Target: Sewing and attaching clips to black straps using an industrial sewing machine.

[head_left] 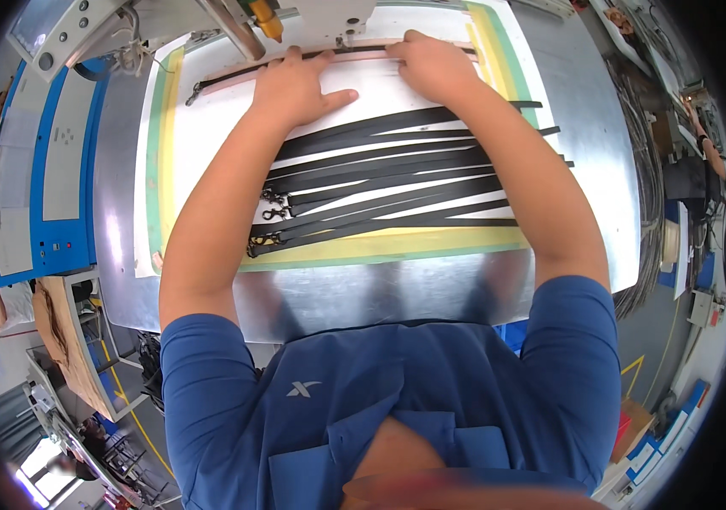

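Observation:
A black webbing strap with a metal clip at its left end lies along a pinkish strip at the far side of the white board. My left hand rests on it with fingers spread and thumb stretched out to the right. Farther right, my right hand has its fingers bunched together on the same strap; its fingertips are partly hidden. Several more black straps lie side by side nearer me, passing under my right forearm. Their dark metal clips gather at the left.
A machine head stands just beyond the strap, beside a yellow cylinder. Yellow and green tape edges the white board on a metal table. Dark cords hang at the right, and a blue cabinet stands left.

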`<move>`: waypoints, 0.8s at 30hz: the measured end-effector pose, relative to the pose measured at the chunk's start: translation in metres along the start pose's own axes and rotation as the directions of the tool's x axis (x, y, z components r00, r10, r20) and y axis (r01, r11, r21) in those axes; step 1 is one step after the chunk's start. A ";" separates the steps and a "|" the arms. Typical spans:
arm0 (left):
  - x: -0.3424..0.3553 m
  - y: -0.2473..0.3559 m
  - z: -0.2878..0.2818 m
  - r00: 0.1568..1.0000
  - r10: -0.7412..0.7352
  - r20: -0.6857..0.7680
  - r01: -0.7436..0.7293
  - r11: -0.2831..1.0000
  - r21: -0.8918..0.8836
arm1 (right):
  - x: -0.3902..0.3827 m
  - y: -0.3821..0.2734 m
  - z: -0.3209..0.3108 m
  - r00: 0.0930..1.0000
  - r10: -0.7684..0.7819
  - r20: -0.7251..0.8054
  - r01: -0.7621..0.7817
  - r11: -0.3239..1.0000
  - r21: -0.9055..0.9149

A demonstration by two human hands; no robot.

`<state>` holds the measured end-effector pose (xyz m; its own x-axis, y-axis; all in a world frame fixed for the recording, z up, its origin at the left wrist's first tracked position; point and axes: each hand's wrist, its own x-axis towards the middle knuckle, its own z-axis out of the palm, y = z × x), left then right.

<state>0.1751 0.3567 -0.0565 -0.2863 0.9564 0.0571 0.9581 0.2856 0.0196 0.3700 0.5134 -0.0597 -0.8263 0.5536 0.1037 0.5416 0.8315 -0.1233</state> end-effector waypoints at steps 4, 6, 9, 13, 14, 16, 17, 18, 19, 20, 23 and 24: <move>0.006 0.006 0.002 1.000 -0.004 0.025 0.004 1.000 -0.031 | -0.011 0.032 -0.002 0.999 0.043 -0.018 -0.043 0.999 -0.004; 0.009 0.010 0.004 1.000 0.010 0.023 -0.009 0.999 -0.054 | -0.016 0.043 -0.007 0.999 0.041 -0.021 -0.041 0.999 -0.010; 0.012 0.019 0.009 0.999 0.033 0.010 -0.032 0.997 -0.065 | -0.023 0.060 -0.014 0.997 0.070 0.033 -0.070 0.998 -0.011; 0.015 0.032 0.009 0.999 0.044 -0.025 -0.046 0.997 -0.068 | -0.032 0.078 -0.018 0.997 0.079 -0.003 -0.079 0.997 -0.014; 0.015 0.035 0.008 0.999 0.041 -0.027 -0.043 0.997 -0.061 | -0.032 0.081 -0.019 0.995 0.096 0.004 -0.096 0.995 -0.020; 0.016 0.041 0.008 0.999 0.034 -0.027 -0.035 0.998 -0.050 | -0.034 0.087 -0.020 0.995 0.102 0.019 -0.101 0.995 -0.021; 0.017 0.045 0.007 0.999 0.027 -0.027 -0.028 0.999 -0.040 | -0.035 0.090 -0.021 0.994 0.108 0.035 -0.107 0.994 -0.023; 0.017 0.048 0.006 0.999 0.026 -0.027 -0.027 0.999 -0.039 | -0.036 0.092 -0.021 0.994 0.107 0.036 -0.106 0.994 -0.022; 0.018 0.052 0.005 0.999 0.019 -0.028 -0.020 0.999 -0.027 | -0.037 0.092 -0.021 0.996 0.086 0.019 -0.086 0.996 -0.021; 0.018 0.056 0.005 1.000 0.011 -0.029 -0.012 1.000 -0.016 | -0.038 0.093 -0.021 0.998 0.065 0.003 -0.065 0.998 -0.021; 0.023 0.064 0.008 0.997 0.041 -0.062 -0.044 0.998 -0.050 | -0.038 0.094 -0.020 0.998 0.060 0.007 -0.060 0.998 -0.007; 0.024 0.068 0.007 0.997 0.040 -0.061 -0.043 0.998 -0.050 | -0.038 0.094 -0.019 0.998 0.059 0.008 -0.059 0.998 -0.007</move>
<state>0.2334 0.3995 -0.0607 -0.2477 0.9615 0.1187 0.9682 0.2412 0.0666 0.4556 0.5713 -0.0566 -0.7942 0.6012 0.0888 0.5903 0.7978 -0.1226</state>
